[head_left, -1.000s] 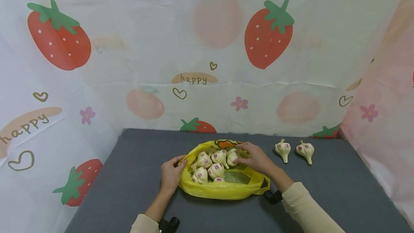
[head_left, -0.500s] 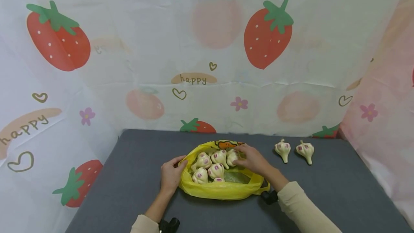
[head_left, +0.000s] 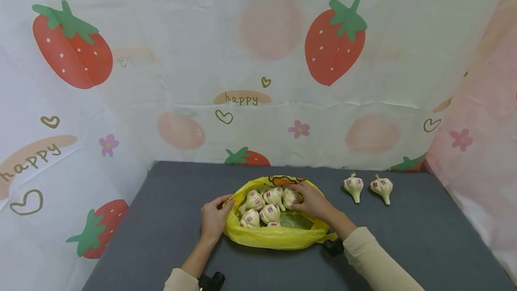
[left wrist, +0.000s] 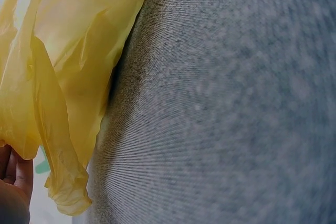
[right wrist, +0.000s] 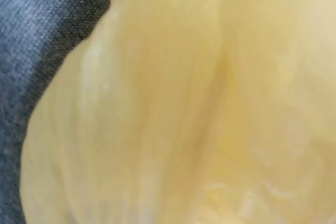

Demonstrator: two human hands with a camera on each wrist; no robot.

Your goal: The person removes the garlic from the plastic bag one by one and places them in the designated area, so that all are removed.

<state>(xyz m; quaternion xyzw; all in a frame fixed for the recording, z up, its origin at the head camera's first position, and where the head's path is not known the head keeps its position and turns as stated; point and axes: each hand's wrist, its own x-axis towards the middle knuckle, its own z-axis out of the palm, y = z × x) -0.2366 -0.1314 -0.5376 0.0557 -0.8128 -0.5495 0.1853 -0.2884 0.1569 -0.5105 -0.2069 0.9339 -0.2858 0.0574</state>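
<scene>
A yellow plastic bag (head_left: 278, 240) lies with its mouth spread wide on the grey cloth. Several garlic bulbs (head_left: 269, 213), cream with purple patches, sit together inside it. My left hand (head_left: 212, 221) pinches the bag's left rim between thumb and fingers; the left wrist view shows part of that hand (left wrist: 13, 182) at the yellow film (left wrist: 73, 77). Reaching over the right side of the opening, my right hand (head_left: 315, 202) has its fingers curled round the rightmost garlic bulb (head_left: 290, 198). In the right wrist view the bag (right wrist: 157, 103) fills most of the picture and hides this hand.
Two more garlic bulbs, one (head_left: 353, 187) left of the other (head_left: 381, 189), lie on the grey cloth (head_left: 408, 237) at the back right. Behind the table hangs a white curtain (head_left: 194, 66) printed with strawberries. A bag handle (head_left: 329, 238) lies beside the right forearm.
My right hand has shifted slightly left and further over the rightmost garlic bulb. The left hand and the bag stay almost where they were.
</scene>
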